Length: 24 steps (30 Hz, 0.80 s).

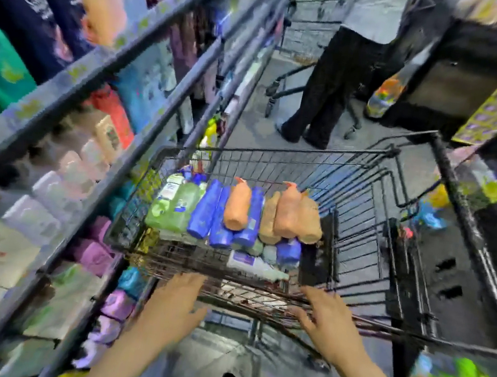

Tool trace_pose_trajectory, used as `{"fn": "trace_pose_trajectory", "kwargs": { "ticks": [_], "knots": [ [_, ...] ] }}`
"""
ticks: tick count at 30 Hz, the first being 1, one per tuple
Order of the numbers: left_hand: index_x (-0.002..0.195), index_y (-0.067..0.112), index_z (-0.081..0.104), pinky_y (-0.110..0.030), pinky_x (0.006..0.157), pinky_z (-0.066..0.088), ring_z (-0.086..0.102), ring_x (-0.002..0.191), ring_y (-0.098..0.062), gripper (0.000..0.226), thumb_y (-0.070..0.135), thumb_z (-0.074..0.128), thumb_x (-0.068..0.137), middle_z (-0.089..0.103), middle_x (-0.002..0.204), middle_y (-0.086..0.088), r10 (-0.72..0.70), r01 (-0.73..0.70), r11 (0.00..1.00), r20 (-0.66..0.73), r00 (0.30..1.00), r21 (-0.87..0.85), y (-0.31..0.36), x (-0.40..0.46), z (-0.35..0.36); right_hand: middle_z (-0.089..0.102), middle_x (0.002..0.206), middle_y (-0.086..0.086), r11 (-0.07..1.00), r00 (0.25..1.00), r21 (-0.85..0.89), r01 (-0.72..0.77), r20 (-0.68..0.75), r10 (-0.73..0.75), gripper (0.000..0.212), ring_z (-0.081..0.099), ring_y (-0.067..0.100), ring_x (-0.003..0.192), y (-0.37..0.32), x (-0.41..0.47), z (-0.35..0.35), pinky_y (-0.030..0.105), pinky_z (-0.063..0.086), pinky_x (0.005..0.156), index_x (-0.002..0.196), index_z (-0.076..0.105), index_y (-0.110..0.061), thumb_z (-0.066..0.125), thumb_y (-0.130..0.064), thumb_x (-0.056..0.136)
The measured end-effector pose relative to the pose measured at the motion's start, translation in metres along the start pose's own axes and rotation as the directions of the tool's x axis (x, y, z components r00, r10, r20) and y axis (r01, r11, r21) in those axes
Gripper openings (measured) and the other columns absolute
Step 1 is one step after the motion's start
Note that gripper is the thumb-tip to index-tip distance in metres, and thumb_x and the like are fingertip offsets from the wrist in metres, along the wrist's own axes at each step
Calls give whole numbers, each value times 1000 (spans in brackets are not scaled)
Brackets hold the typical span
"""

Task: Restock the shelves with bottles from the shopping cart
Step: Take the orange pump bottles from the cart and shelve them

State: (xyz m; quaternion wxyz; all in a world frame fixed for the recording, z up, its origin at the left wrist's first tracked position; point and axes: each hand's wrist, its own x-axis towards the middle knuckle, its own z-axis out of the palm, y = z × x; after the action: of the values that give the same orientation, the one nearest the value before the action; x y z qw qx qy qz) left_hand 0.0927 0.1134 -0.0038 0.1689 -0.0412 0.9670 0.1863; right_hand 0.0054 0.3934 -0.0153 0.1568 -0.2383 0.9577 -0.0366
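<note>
Store aisle, grey floor (251, 117), view heavily blurred. Bottles lie on their sides in a row across the wire shopping cart (277, 157), filling its left half: a green bottle (173, 206) against the left wall, blue bottles (205, 211) next, orange bottles (288, 213) stacked on top toward the middle. More bottles, white and blue, lie beneath near the rear edge. Left hand (176, 294) is over the cart's near edge, fingers extended, gripping nothing. Right hand (327, 319) likewise, fingers spread at the near rim; contact cannot be confirmed. Stocked shelves (103, 70) run along the cart's left side. Another person (337, 82) stands beyond the cart's far end, beside a second cart (288, 87).
</note>
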Motion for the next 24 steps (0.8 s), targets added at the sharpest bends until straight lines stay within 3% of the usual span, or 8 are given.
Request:
{"fn": "trace_pose_trajectory", "kwargs": {
  "ticks": [8, 10, 13, 14, 21, 24],
  "knots": [
    [138, 14, 45, -33, 104, 36, 46, 127, -24, 46, 36, 48, 97, 50, 137, -8, 51, -52, 999, 181, 982, 4, 19, 120, 13, 60, 123, 1, 989, 990, -58, -139, 32, 141, 51, 58, 24, 109, 19, 47, 38, 33, 44, 82, 124, 52, -21, 23, -55, 100],
    [131, 13, 51, -35, 98, 41, 51, 120, -26, 41, 34, 48, 96, 55, 131, -9, 43, -45, 999, 278, 960, 1, 20, 147, 26, 65, 105, 0, 990, 990, -17, -143, -21, 142, 49, 63, 23, 96, 15, 44, 43, 32, 45, 72, 108, 60, -21, 25, -53, 99],
    [125, 11, 54, -32, 94, 44, 54, 117, -26, 38, 33, 47, 96, 58, 128, -12, 51, -71, 997, 403, 914, 33, 19, 193, 56, 63, 66, -2, 980, 969, 89, -178, -156, 190, 42, 64, 20, 60, 14, 45, 41, 27, 46, 48, 72, 67, -20, 38, -47, 88],
    [126, 10, 53, -32, 94, 44, 53, 119, -26, 38, 32, 47, 96, 57, 130, -12, 63, -97, 994, 446, 893, 53, 18, 210, 70, 62, 62, -2, 974, 958, 115, -193, -192, 213, 41, 63, 19, 57, 14, 46, 44, 27, 47, 46, 70, 67, -20, 40, -47, 85],
    [116, 11, 54, -41, 91, 48, 57, 113, -33, 31, 27, 45, 92, 59, 123, -14, 102, -338, 912, 666, 738, 235, -1, 278, 157, 69, 73, -8, 948, 924, 142, -285, -222, 311, 39, 65, 14, 59, 11, 53, 46, 23, 49, 44, 74, 72, -23, 42, -46, 80],
    [121, 12, 53, -39, 91, 46, 55, 116, -29, 33, 27, 42, 94, 57, 125, -12, 135, -429, 862, 693, 708, 270, -19, 290, 191, 72, 78, -4, 956, 907, 150, -253, -308, 288, 52, 69, 17, 63, 14, 54, 53, 21, 50, 49, 79, 75, -20, 33, -45, 94]
  ]
}}
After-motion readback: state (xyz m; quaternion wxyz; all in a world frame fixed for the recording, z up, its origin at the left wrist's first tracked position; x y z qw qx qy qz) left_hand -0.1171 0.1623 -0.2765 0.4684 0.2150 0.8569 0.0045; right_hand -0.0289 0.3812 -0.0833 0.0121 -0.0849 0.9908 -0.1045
